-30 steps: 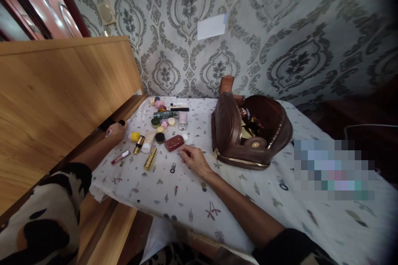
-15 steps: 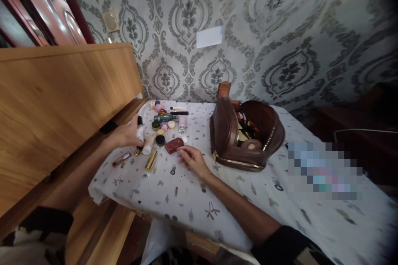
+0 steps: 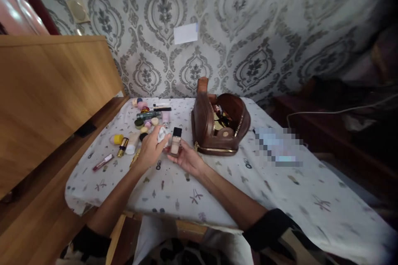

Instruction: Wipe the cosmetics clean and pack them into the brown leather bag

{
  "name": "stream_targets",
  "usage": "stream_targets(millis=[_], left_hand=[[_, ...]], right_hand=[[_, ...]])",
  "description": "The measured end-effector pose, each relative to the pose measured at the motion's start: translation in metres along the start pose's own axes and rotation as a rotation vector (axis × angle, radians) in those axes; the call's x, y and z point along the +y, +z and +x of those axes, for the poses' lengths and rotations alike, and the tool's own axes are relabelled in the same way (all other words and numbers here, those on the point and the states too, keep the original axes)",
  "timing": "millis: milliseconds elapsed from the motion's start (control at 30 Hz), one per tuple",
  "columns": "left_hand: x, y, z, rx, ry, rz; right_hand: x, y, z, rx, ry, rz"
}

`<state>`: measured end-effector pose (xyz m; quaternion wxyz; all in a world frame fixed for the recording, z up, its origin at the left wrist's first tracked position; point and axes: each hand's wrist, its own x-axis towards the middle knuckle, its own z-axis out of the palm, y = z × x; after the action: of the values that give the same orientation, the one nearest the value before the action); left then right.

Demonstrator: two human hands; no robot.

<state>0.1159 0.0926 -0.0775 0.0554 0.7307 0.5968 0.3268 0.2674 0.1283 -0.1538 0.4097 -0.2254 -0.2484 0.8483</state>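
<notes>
In my right hand (image 3: 190,159) is a foundation bottle (image 3: 175,143) with beige contents and a black cap, held upright by the fingers. My left hand (image 3: 151,149) is closed around a crumpled white tissue (image 3: 162,133), just left of the bottle. Both hands are above the tablecloth, close together. Behind and below them, a dark red case is mostly hidden. Left of my left hand lie a cream tube (image 3: 132,144), a gold-and-dark lipstick tube (image 3: 122,147), a yellow-ended item (image 3: 117,138) and a lip gloss tube (image 3: 103,162).
A brown leather bag (image 3: 202,122) stands unzipped at the back, with items inside. Several small jars, a green bottle (image 3: 147,115) and a pink tube (image 3: 166,118) lie at the back left. A blurred-out flat object (image 3: 278,147) lies right. A wooden cabinet (image 3: 56,107) borders the left side.
My left hand has moved right from the cosmetics toward my right hand, carrying the white tissue. The black-capped bottle is now in my right hand, which was empty near the red case. The view has turned right.
</notes>
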Motion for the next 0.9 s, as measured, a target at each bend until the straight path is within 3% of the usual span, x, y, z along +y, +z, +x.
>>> stream_targets(millis=[67, 167, 267, 500, 667, 900], left_hand=[[0.006, 0.01, -0.003, 0.069, 0.116, 0.012], [0.013, 0.031, -0.004, -0.009, 0.278, 0.135], [0.012, 0.048, 0.006, -0.003, 0.297, 0.161], [0.001, 0.046, 0.041, 0.063, 0.044, -0.103], [-0.008, 0.044, 0.046, 0.195, -0.197, -0.429], [-0.005, 0.04, 0.04, 0.089, -0.489, -0.968]], right_hand=[[-0.001, 0.002, 0.003, 0.021, -0.048, 0.021], [0.003, 0.006, 0.005, 0.071, -0.103, -0.032], [0.007, 0.007, 0.002, 0.073, -0.083, -0.123], [0.003, 0.008, -0.008, -0.083, -0.019, -0.249], [0.002, 0.009, -0.012, -0.105, -0.036, -0.383], [0.001, 0.006, -0.011, -0.196, 0.047, -0.321]])
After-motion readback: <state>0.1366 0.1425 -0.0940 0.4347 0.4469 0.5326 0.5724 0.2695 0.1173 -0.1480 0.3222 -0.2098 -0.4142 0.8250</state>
